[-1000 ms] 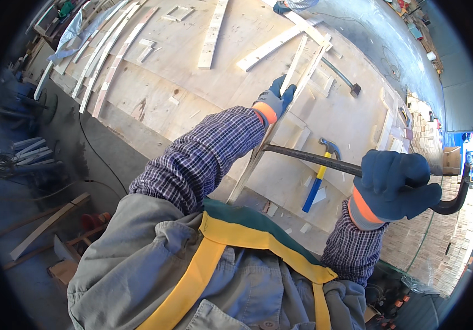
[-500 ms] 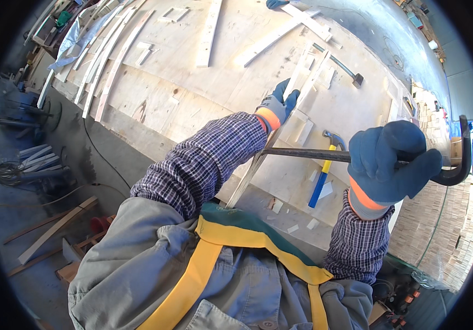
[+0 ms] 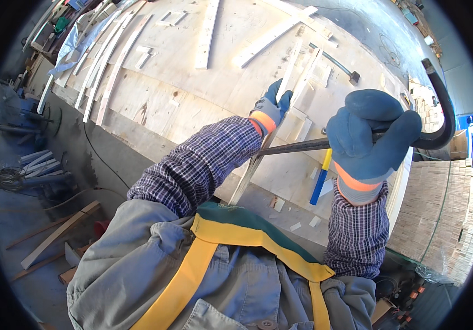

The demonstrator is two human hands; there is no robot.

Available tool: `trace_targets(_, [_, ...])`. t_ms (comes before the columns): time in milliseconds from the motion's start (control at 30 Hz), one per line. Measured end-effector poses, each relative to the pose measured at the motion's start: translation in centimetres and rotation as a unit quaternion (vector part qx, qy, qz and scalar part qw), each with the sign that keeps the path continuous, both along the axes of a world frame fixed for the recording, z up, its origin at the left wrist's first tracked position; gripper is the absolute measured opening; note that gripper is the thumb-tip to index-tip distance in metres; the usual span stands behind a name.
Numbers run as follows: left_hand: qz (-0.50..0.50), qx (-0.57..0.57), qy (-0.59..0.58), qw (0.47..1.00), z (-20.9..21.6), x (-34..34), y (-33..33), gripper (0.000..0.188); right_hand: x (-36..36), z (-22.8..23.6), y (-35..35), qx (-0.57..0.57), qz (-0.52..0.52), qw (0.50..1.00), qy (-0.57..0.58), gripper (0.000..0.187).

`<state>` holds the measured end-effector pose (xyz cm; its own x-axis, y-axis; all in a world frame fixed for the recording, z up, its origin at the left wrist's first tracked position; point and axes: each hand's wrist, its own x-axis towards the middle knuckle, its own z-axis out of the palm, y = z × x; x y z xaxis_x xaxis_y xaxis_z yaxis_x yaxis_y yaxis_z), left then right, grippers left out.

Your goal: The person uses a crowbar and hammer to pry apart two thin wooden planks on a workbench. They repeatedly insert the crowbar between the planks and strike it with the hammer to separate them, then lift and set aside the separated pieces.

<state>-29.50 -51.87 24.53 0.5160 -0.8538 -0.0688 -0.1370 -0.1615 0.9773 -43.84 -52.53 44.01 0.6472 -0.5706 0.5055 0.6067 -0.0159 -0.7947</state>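
My left hand (image 3: 269,107), in a grey-blue work glove, is closed round a long pale wooden strip (image 3: 245,184) that runs away from my waist across the table. To its right, my gloved right hand (image 3: 371,132) grips a dark crowbar (image 3: 297,147) near the hooked end. The bar's hook rises to the right of the fist; its straight end meets the strip near my left forearm. Beneath the bar lies a hammer with a yellow and blue handle (image 3: 320,179), its head mostly hidden by the bar and right hand.
The wooden tabletop (image 3: 192,102) carries several loose strips (image 3: 118,71) at the left and crossed boards (image 3: 275,38) at the far side. Another hammer (image 3: 338,65) lies beyond my right hand. Small wood scraps (image 3: 277,204) are scattered nearby. Stacked wood pieces (image 3: 440,203) stand at the right.
My right hand has shifted left and slightly away from me, swinging the crowbar's hook upward. My left hand keeps its hold on the strip. Another person's gloved hand at the far edge has left view.
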Motion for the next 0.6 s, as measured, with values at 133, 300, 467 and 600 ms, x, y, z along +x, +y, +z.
trace_targets(133, [-0.001, 0.017, -0.006, 1.000, 0.9, 0.5, -0.1, 0.051, 0.8, 0.5, 0.3, 0.012, -0.009, 1.000, -0.001, 0.065])
trace_targets(300, [0.001, 0.010, 0.007, 1.000, 0.8, 1.0, -0.4, 0.052, 1.4, 0.8, -0.2, -0.013, 0.006, 1.000, -0.007, 0.063])
trace_targets(467, [0.015, 0.016, 0.005, 1.000, -0.3, 1.5, -0.8, 0.052, 2.3, 0.5, -0.9, -0.019, -0.033, 0.999, 0.023, 0.061])
trace_targets(600, [0.061, -0.013, -0.037, 0.997, -1.3, 2.5, -1.3, 0.050, 3.7, -0.8, -1.9, 0.093, -0.108, 0.986, 0.090, 0.056])
